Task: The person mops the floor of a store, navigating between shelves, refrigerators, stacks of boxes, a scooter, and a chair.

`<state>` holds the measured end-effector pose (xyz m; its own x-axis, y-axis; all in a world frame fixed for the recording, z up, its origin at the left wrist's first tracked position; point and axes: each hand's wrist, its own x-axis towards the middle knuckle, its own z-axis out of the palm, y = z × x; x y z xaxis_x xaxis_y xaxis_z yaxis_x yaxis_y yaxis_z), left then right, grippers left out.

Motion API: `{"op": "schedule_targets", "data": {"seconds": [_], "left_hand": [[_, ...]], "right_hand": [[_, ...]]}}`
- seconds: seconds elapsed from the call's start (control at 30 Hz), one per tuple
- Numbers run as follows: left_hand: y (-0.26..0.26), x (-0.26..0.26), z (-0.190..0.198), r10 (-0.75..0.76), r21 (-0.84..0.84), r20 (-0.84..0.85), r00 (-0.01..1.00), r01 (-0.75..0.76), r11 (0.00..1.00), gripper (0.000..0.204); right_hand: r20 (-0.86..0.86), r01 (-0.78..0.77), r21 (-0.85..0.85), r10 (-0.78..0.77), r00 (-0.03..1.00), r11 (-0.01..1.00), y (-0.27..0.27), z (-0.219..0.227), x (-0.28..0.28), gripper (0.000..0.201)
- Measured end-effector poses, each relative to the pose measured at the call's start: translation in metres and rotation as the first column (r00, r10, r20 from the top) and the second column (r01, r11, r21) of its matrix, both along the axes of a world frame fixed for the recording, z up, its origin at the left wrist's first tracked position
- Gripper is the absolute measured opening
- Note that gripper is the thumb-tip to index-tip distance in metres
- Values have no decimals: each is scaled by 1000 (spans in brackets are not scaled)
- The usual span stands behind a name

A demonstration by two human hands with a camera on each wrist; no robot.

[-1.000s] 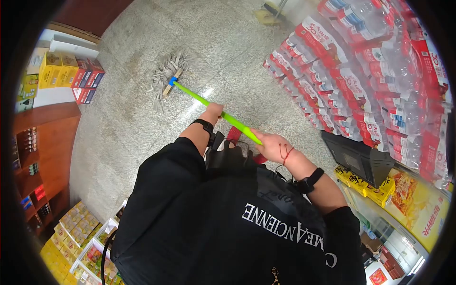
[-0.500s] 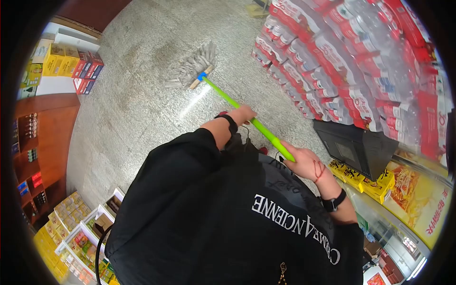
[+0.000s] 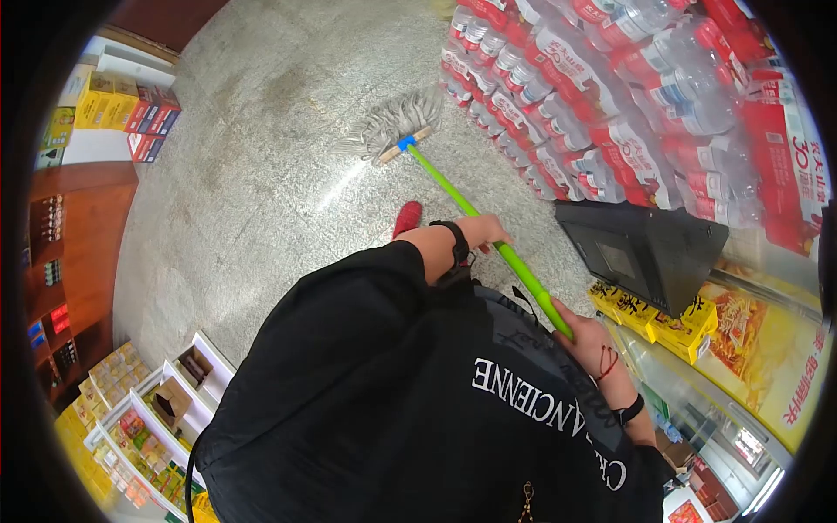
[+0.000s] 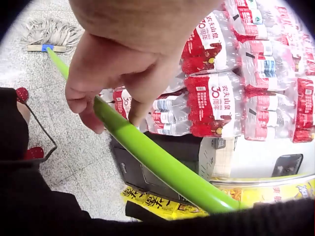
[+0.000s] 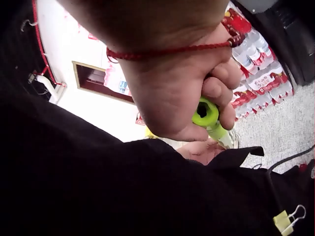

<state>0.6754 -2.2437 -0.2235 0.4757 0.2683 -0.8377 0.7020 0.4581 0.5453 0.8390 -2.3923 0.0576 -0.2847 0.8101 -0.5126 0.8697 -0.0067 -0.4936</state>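
Note:
A mop with a bright green handle (image 3: pixel 445 181) slants from the floor up to the person's body. Its grey string head (image 3: pixel 397 122) lies spread on the speckled floor, joined by a blue clip to a pale wooden bar. Partway down the handle, the left hand (image 3: pixel 485 232) grips it, fingers curled round in the left wrist view. The right hand (image 3: pixel 588 342) holds the top end near the waist. In the right wrist view, fingers (image 5: pixel 222 91) wrap the handle just below its hollow green end (image 5: pixel 205 113).
Stacked packs of red-labelled water bottles (image 3: pixel 558 113) rise at the right, close to the mop head. Below them stands a black box-shaped device (image 3: pixel 636 253) beside yellow packets (image 3: pixel 654 318). Wooden shelves (image 3: pixel 83 253) and cartons line the left. A red shoe (image 3: pixel 407 218) shows on the floor.
The mop head has swept rightward across the floor, toward the bottle packs. Both hands have moved right and down in the head view, still gripping the handle. A red shoe has come into clearer view.

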Motion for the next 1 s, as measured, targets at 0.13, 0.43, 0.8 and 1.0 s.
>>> {"op": "schedule_targets", "data": {"seconds": [0.13,0.43,0.8,1.0], "left_hand": [[18,-25,-67,-256,418,347,902,95,903,35],[167,-105,12,494,205,-58,868,-473,857,37],[185,-70,-78,2,303,-106,994,31,952,21],[101,18,-40,-195,408,77,978,148,901,37]], "right_hand": [[-13,9,-34,-10,1000,999,35,-27,-10,57],[-86,14,-90,-22,996,996,205,-109,-93,55],[-75,18,-175,-32,997,984,217,-111,-57,57],[-115,56,-161,-76,990,985,127,-91,27,61]]}}
